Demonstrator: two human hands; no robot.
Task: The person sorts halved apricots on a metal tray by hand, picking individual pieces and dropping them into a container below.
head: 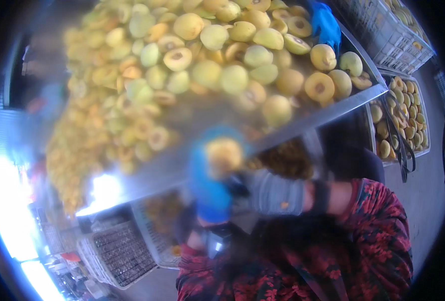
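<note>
My left hand point(211, 180), in a blue glove, holds a yellow peach point(224, 155) just over the near edge of a metal table; it is blurred. Close against it on the right is my right hand point(264, 190) in a grey knit glove, with something dark at its fingers; whether it grips a tool cannot be made out. Beyond both hands, whole and halved yellow-green peaches point(233, 79) are heaped on the metal table point(320, 113). Several halves lie cut side up, showing the stone or its reddish hollow.
A blue-gloved hand point(326, 28), apart from mine, touches the heap at the table's far right corner. On the right stand a pale plastic crate point(399, 49) of peaches and a lower crate point(427, 124) with black straps across it. Another crate point(121, 252) stands on the floor at lower left.
</note>
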